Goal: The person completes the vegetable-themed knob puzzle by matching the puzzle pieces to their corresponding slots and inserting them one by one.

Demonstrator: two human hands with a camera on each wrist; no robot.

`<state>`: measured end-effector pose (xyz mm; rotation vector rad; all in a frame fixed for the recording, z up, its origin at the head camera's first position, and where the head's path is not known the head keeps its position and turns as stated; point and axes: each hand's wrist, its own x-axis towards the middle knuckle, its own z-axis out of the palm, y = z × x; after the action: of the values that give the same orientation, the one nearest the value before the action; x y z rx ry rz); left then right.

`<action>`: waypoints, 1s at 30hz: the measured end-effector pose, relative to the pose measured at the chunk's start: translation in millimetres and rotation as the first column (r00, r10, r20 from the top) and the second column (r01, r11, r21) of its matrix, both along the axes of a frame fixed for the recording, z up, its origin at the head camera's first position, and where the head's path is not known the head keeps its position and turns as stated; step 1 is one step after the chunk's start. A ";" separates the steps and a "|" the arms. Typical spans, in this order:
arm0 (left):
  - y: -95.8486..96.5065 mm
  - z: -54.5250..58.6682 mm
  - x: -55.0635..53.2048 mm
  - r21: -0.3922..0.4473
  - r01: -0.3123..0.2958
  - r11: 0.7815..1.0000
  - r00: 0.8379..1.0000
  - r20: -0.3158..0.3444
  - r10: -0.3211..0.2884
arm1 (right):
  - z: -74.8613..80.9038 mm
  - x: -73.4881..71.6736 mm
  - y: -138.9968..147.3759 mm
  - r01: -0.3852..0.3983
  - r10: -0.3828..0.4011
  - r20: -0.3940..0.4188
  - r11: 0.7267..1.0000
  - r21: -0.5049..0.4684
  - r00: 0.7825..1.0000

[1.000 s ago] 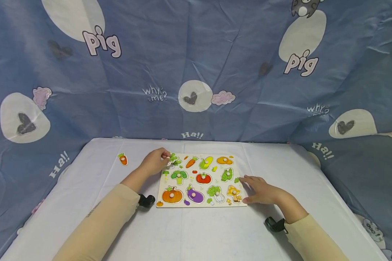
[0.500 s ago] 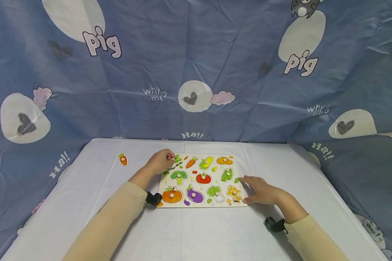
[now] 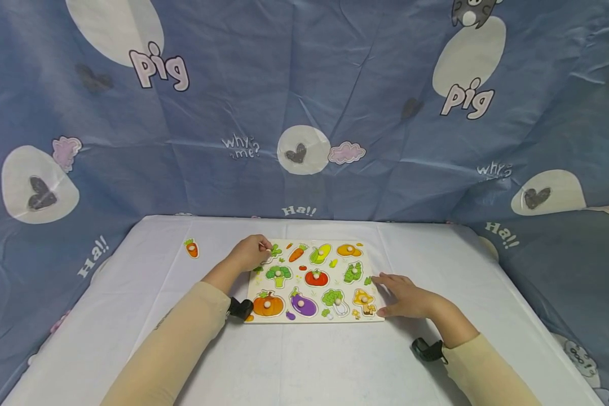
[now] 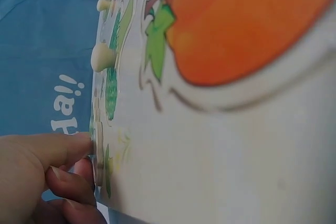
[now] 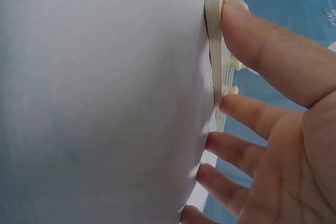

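My left hand [image 3: 246, 254] is at the far left corner of a white vegetable peg-puzzle board [image 3: 338, 281]. Its thumb and fingers pinch a leafy-green puzzle piece [image 3: 276, 251], partly hidden by the fingers. Seen from the left wrist, this puzzle piece [image 4: 99, 153] stands slightly proud of the board's face, with fingertips against it. My right hand [image 3: 408, 296] rests at the board's right edge, fingers spread. Close up in the right wrist view, the thumb [image 5: 252, 38] lies against the board's rim [image 5: 213, 24], and the other fingertips touch the edge or the cloth.
A loose carrot piece [image 3: 192, 248] lies on the white tablecloth [image 3: 304, 361], left of the board. Several knobbed pieces sit in the board, among them a pumpkin [image 3: 267, 304], an eggplant [image 3: 303, 303] and a tomato [image 3: 316, 277]. A blue printed curtain [image 3: 385, 186] hangs behind.
My left hand has moved slightly right and toward the board with the leafy-green puzzle piece, which has come down at the far left corner. My right hand has stayed still.
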<state>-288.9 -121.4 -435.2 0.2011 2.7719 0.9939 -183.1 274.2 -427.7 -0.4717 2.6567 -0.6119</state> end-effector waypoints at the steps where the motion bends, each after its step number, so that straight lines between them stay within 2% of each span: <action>1: 0.0 -0.8 -0.6 -0.002 0.001 1.000 1.000 0.001 -0.001 | -0.1 0.0 0.0 0.000 0.000 0.001 1.000 0.000 1.000; 19: 0.4 -0.5 -1.4 -0.014 0.008 1.000 1.000 0.004 -0.007 | -1.1 -0.1 0.4 0.008 -0.008 0.007 1.000 -0.002 1.000; 30: -3.3 -2.6 -1.0 0.017 0.008 1.000 1.000 0.012 -0.009 | -0.7 0.2 0.5 0.015 -0.014 0.012 1.000 -0.004 1.000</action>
<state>-290.0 -124.7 -437.9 0.2086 2.7505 1.0140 -182.9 274.7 -428.4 -0.4492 2.6505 -0.6228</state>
